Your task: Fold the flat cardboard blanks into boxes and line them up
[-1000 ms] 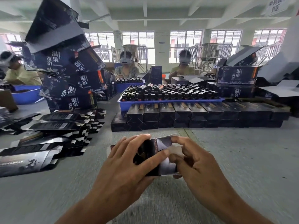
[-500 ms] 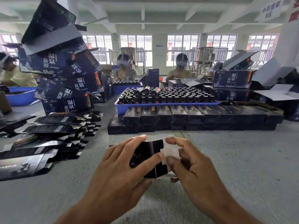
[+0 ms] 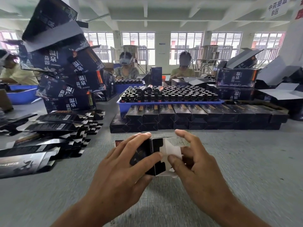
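Grey table (image 3: 246, 161) carries folded boxes (image 3: 196, 117) in a row toward its far edge and flat blanks (image 3: 49, 136) along its left edge. Near the near edge, the left hand (image 3: 124, 163) grips a half-formed box (image 3: 155, 154), fingers curled round it; the right hand (image 3: 195, 161) pinches its white flap.

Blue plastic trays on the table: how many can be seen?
3. One blue plastic tray full of dark bottles stands at centre, behind the folded boxes; one lies further back; one is at far left. Others may be hidden.
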